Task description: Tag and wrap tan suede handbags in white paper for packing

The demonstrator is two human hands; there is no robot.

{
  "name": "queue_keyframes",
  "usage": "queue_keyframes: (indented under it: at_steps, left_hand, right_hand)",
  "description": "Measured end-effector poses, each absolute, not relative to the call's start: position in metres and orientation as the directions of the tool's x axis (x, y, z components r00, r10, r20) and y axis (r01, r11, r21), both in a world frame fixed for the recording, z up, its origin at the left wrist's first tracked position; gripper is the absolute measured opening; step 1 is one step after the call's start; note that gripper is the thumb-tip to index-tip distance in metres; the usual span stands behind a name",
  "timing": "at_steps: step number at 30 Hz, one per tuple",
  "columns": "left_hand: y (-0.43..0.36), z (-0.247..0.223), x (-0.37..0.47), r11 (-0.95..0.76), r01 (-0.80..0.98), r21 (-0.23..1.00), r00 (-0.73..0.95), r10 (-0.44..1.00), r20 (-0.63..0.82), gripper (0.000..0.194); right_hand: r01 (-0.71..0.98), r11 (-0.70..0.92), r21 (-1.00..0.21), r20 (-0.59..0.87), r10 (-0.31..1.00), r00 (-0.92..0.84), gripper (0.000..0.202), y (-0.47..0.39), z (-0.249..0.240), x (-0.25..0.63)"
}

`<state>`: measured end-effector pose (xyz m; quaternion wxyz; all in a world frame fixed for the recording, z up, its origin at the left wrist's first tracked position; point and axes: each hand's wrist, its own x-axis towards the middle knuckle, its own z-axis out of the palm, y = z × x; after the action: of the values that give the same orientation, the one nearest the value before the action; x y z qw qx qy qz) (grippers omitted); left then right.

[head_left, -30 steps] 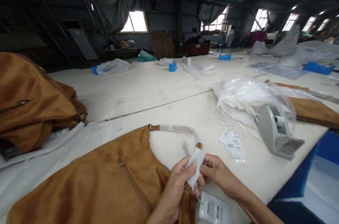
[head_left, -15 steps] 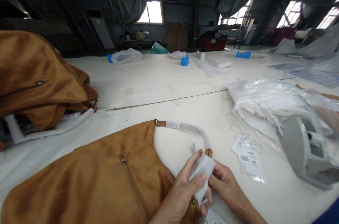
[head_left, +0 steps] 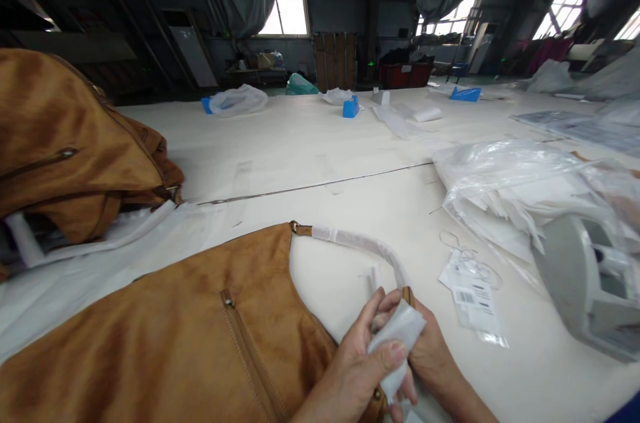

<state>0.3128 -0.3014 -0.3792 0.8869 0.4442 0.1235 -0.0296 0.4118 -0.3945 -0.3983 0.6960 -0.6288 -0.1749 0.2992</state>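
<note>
A tan bag [head_left: 180,336] with a zipper lies flat at the lower left. Its strap [head_left: 365,241], wrapped in white material, curves from a metal ring down to my hands. My left hand [head_left: 357,360] pinches a piece of white wrapping sheet [head_left: 400,340], thumb on top, over the strap's lower end. Behind the sheet, my right hand [head_left: 430,350] is closed at the strap's tan end, its fingertips mostly hidden. Paper tags with barcodes and strings [head_left: 473,296] lie to the right of my hands.
More tan bags [head_left: 75,143] are piled at the left. On the right are a clear plastic bag of white sheets [head_left: 510,190] and a grey tape dispenser [head_left: 575,283]. Blue pieces [head_left: 351,107] and plastic wrap stand along the far part of the white table [head_left: 280,163].
Both hands have shifted slightly right with the white sheet and the strap end. My right hand now sits further behind the sheet. The camera view has moved a little.
</note>
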Motion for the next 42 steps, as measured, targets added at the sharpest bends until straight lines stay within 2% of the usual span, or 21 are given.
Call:
queue_keyframes:
  at_steps: [6,10,13,16,19,21,24,27,30,33,37,40,42]
  left_hand:
    - [-0.307,-0.378,0.321,0.558,0.107,0.823,0.968,0.130,-0.214,0.076]
    - [-0.309,-0.379,0.322,0.460,0.115,0.880,0.948,0.214,-0.235,0.059]
    - [-0.308,-0.378,0.322,0.364,0.107,0.925,0.939,0.269,-0.215,0.049]
    - [-0.305,-0.376,0.322,0.307,0.079,0.948,0.933,0.312,-0.179,0.042]
    - [-0.301,-0.379,0.323,0.310,0.037,0.950,0.935,0.326,-0.143,0.041]
    - [-0.300,-0.382,0.325,0.313,0.022,0.950,0.942,0.313,-0.125,0.041]
    - [-0.298,-0.383,0.326,0.254,0.057,0.966,0.930,0.337,-0.144,0.037]
    - [-0.294,-0.375,0.323,-0.062,0.115,0.991,0.879,0.471,-0.073,0.028]
    - [-0.291,-0.365,0.317,-0.464,0.156,0.872,0.853,0.508,0.117,0.031]
    - [-0.294,-0.362,0.312,-0.664,0.269,0.698,0.877,0.468,0.107,0.044]
    - [-0.309,-0.372,0.312,-0.780,0.307,0.546,0.920,0.390,0.039,0.054]
    - [-0.317,-0.376,0.312,-0.804,0.298,0.514,0.932,0.361,0.024,0.063]
    - [-0.316,-0.369,0.310,-0.786,0.304,0.537,0.938,0.345,-0.027,0.068]
  right_hand:
    - [-0.120,-0.003,-0.993,-0.107,0.486,0.867,0.034,-0.390,-0.398,0.410]
    - [-0.067,-0.054,-0.996,-0.084,0.434,0.897,0.022,-0.389,-0.398,0.412]
    - [-0.126,-0.027,-0.992,-0.124,0.476,0.871,0.013,-0.390,-0.399,0.414]
    - [-0.252,0.072,-0.965,-0.160,0.596,0.787,0.010,-0.396,-0.398,0.415]
    - [-0.426,0.231,-0.875,-0.106,0.766,0.633,0.023,-0.405,-0.393,0.413]
    - [-0.489,0.259,-0.833,-0.069,0.828,0.556,0.027,-0.410,-0.391,0.411]
    - [-0.421,0.210,-0.882,-0.098,0.794,0.600,0.029,-0.410,-0.393,0.407]
    - [-0.318,0.211,-0.924,-0.084,0.700,0.709,0.031,-0.402,-0.400,0.405]
    - [-0.279,0.252,-0.927,-0.053,0.649,0.759,0.032,-0.394,-0.405,0.404]
    - [-0.329,0.273,-0.904,-0.090,0.631,0.771,0.036,-0.390,-0.402,0.401]
    - [-0.380,0.305,-0.873,-0.124,0.615,0.779,0.036,-0.389,-0.394,0.399]
    - [-0.357,0.295,-0.886,-0.133,0.577,0.806,0.036,-0.388,-0.394,0.400]
    - [-0.365,0.269,-0.891,-0.167,0.554,0.816,0.038,-0.387,-0.396,0.402]
